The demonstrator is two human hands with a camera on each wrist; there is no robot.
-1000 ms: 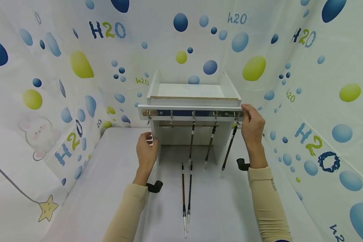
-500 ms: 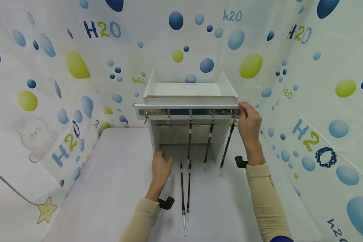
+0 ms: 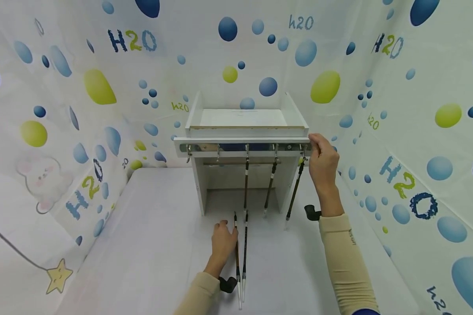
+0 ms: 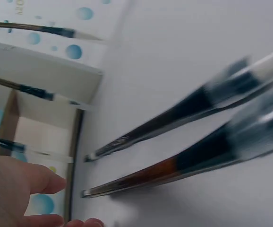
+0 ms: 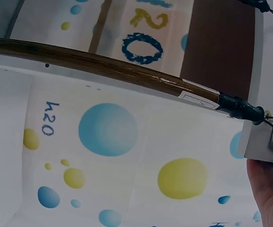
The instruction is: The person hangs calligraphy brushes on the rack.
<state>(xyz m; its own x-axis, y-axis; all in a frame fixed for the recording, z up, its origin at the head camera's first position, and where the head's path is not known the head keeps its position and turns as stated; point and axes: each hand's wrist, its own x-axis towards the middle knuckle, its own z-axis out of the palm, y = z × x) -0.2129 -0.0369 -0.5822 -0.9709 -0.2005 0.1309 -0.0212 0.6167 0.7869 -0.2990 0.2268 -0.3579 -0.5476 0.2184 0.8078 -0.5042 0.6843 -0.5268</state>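
Two calligraphy brushes lie side by side on the white table: a brown-handled brush point(image 4: 148, 177) and a dark-handled brush point(image 4: 174, 113), both with clear caps over their tips. My left hand point(image 3: 223, 240) is beside the upper part of the brown one; in the left wrist view its thumb and fingers are apart, with nothing between them. My right hand point(image 3: 324, 164) grips the right end of the white rack's hook board point(image 3: 209, 154). Close to it hangs the rightmost brush point(image 5: 127, 68), looped on a hook. Two more brushes, a middle one point(image 3: 246, 188) and another point(image 3: 270, 188), hang there.
The white rack point(image 3: 199, 188) stands at the back of the table point(image 3: 153, 245), with a tray-like top point(image 3: 244, 117). Hooks at its left end, such as the leftmost hook point(image 3: 188, 153), bear no brush. A bubble-patterned curtain point(image 3: 161, 78) surrounds the table.
My left hand has left the rack's left side and come down and right to the brown brush on the table. The right hand stays on the hook board's end.
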